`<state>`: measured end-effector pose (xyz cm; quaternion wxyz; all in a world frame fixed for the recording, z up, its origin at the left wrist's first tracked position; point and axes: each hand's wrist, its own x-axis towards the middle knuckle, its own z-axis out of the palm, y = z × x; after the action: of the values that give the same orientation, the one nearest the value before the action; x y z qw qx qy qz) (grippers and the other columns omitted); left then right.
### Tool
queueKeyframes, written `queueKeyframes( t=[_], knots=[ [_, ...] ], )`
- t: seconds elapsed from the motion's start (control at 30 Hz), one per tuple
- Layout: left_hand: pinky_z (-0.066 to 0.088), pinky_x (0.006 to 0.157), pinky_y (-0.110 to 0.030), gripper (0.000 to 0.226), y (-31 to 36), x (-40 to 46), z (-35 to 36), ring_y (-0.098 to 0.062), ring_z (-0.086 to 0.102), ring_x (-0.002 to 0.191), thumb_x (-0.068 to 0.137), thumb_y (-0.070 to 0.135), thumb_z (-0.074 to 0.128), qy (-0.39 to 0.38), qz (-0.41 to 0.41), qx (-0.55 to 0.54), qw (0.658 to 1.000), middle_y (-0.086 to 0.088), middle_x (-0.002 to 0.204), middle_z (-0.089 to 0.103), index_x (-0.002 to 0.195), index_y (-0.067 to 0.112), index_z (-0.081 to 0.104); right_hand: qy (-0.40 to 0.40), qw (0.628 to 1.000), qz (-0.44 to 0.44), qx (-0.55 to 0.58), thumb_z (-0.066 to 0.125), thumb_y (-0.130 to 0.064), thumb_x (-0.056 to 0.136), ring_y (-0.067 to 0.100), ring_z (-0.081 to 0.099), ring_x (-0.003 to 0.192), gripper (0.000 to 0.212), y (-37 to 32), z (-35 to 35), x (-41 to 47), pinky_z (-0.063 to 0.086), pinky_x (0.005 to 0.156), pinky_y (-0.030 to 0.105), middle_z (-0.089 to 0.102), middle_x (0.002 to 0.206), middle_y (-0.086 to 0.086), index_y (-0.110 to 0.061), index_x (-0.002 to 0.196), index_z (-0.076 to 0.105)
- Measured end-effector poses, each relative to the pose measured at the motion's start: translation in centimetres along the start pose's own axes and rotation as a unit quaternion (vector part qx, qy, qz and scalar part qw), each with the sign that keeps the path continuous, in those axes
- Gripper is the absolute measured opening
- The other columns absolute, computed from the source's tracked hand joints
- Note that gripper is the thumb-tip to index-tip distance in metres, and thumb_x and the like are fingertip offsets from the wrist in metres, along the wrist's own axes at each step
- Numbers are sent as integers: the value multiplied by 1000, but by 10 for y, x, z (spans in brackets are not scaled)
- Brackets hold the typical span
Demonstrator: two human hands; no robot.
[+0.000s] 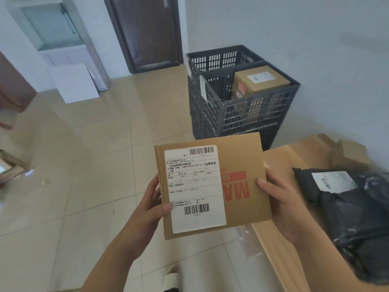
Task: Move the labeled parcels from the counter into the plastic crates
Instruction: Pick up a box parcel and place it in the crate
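I hold a flat brown cardboard parcel [237,157] with a large white shipping label and red print in front of me, above the floor. My left hand [154,202] grips its left edge, thumb on the label. My right hand [281,204] grips its right edge. Two dark grey plastic crates stand against the wall beyond it: the near crate [252,114] holds a brown labeled box [260,82], and the far crate [219,57] shows nothing inside from here. A black poly-bag parcel [355,209] with a white label lies on the cardboard-covered counter [294,161] at my right.
Beige tiled floor [94,154] spreads between me and the crates. A dark door [147,30] and a white board [73,83] leaning on a cabinet are at the back left. Cardboard flaps [349,152] rise at the counter's far end. A sandal [171,279] shows below.
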<state>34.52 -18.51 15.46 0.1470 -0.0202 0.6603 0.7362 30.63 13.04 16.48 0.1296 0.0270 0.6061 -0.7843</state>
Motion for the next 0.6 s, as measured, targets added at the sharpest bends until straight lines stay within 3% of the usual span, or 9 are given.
queueKeyframes(
  t=[0.2,0.4,0.6],
  knots=[
    [31,120,-65,95,20,35,-84,-31,54,139,73,37,78,-33,0,-5,999,-2,151,57,158,37,35,36,999,6,-7,70,-32,91,33,70,118,44,1,73,43,55,95,55,72,131,10,-27,135,66],
    [31,119,-64,96,31,64,-154,-32,49,143,76,36,78,-64,10,-13,998,-2,155,54,159,40,31,65,998,17,-21,69,-21,89,36,69,118,49,5,131,79,49,104,63,72,129,12,-19,137,63],
    [32,120,-63,99,33,103,-188,-32,49,143,72,38,81,-73,-4,-26,997,0,154,54,158,42,32,98,994,36,-22,68,-39,81,38,68,118,56,7,148,124,40,111,69,72,129,12,-22,135,63]
  ],
)
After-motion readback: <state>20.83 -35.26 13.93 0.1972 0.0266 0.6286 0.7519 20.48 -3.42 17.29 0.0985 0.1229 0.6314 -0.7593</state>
